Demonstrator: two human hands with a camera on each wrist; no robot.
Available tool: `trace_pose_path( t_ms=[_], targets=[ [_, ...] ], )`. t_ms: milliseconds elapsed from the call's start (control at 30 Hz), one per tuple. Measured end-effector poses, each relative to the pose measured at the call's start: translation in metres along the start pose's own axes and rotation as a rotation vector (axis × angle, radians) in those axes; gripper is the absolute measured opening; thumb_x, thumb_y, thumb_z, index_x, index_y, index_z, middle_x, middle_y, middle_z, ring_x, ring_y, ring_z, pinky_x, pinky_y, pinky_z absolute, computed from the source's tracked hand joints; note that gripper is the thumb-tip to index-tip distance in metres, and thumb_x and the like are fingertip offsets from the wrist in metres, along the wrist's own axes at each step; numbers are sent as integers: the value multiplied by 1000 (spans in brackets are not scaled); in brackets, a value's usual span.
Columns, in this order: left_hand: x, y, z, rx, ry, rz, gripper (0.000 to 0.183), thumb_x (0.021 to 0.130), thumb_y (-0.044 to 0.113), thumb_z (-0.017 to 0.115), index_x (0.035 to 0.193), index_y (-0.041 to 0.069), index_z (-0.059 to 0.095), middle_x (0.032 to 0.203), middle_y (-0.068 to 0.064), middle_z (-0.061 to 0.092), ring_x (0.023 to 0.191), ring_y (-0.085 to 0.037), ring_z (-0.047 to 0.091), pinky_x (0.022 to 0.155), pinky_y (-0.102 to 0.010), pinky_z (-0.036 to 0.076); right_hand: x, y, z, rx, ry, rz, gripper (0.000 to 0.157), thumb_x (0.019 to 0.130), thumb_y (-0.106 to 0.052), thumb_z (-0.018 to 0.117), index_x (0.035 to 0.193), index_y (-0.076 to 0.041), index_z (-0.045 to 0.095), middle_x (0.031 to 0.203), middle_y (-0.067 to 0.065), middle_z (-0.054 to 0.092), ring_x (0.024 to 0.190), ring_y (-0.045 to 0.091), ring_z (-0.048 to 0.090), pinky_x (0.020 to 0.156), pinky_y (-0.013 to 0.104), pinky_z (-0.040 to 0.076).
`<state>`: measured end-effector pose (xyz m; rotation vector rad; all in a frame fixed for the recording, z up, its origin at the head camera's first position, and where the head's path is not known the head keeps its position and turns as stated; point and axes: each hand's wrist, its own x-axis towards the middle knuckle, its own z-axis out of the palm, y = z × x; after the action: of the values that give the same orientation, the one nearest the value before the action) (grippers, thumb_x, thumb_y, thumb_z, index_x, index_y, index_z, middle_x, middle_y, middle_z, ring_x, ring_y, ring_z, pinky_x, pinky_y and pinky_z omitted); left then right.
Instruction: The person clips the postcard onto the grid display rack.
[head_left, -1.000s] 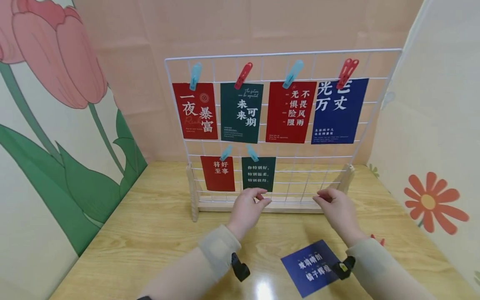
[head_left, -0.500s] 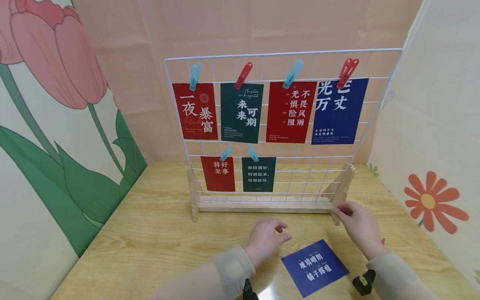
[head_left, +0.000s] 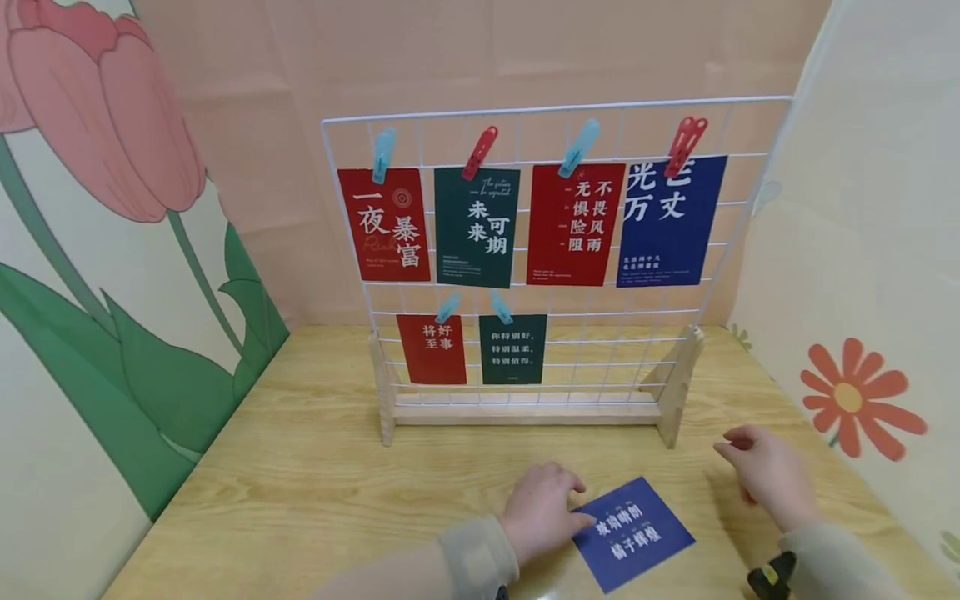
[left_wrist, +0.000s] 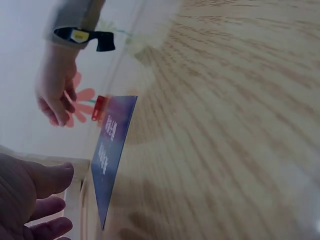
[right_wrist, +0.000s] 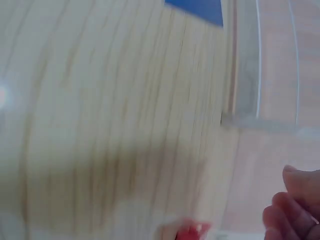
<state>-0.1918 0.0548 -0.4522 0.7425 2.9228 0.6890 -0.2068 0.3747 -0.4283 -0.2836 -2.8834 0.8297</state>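
Note:
A blue card [head_left: 637,533] with white characters lies on the table in the head view. My left hand [head_left: 542,510] is at its left corner, thumb and fingers spread apart; whether they touch the card I cannot tell. To the right of the card, my right hand [head_left: 772,475] hovers over the table with loosely bent fingers and nothing visible in them. Under it is a red clothespin, hidden in the head view; the left wrist view shows this red clothespin [left_wrist: 99,108] beyond the card, and part of it appears at the bottom of the right wrist view.
Behind the hands stands a white wire grid [head_left: 585,358] on a wooden base [head_left: 525,414]. Clothespins hold several red, green and blue cards on it in two rows, including a small green card [head_left: 513,350] below. A flower-printed wall [head_left: 847,250] bounds the right side.
Both hands have come down and back from the grid, moving rightward. The left hand has reached the blue card's corner; the right hand has moved over where the red clothespin lies.

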Motion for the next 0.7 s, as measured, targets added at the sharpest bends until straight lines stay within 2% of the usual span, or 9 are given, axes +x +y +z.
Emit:
trace_pose_path(
  t_ms=[33,167,300,400,567,700],
  targets=[
    [0,0,2,18,-6,-5,38,78,49,75,109,29,67,107,13,59,98,-9,51,89,-31,42,1,4,-3,-9,-15,21,54,96,-37,57,118,12,54,101,27,63,61,29,59,53,39,45],
    [-3,1,8,96,-40,-5,58,71,64,72,119,32,62,115,12,56,103,-11,49,89,-35,40,7,23,-16,-92,-65,94,61,93,-41,59,113,16,53,102,32,59,83,37,59,63,45,46],
    [-6,2,14,160,-79,-6,85,60,79,69,130,34,54,126,11,52,112,-13,46,88,-39,39,12,39,-20,-147,-174,185,81,88,-56,60,113,20,48,103,36,56,86,42,56,68,50,46],
    [-8,2,16,200,-95,15,96,54,84,67,135,35,48,130,10,49,115,-13,44,85,-39,38,15,47,-19,-153,-230,230,95,83,-67,59,114,22,45,96,32,57,83,40,55,68,49,46],
    [-8,3,18,230,-125,61,103,52,86,66,139,34,43,135,10,46,119,-14,42,89,-42,39,16,53,-14,-153,-271,264,102,78,-72,60,114,22,44,84,21,55,79,34,51,68,46,44],
    [-7,5,17,231,-159,89,100,55,83,68,139,35,43,135,11,46,118,-14,42,89,-41,39,16,53,-10,-180,-274,256,100,77,-68,64,112,23,43,82,21,52,78,34,50,70,47,43]
  ],
)
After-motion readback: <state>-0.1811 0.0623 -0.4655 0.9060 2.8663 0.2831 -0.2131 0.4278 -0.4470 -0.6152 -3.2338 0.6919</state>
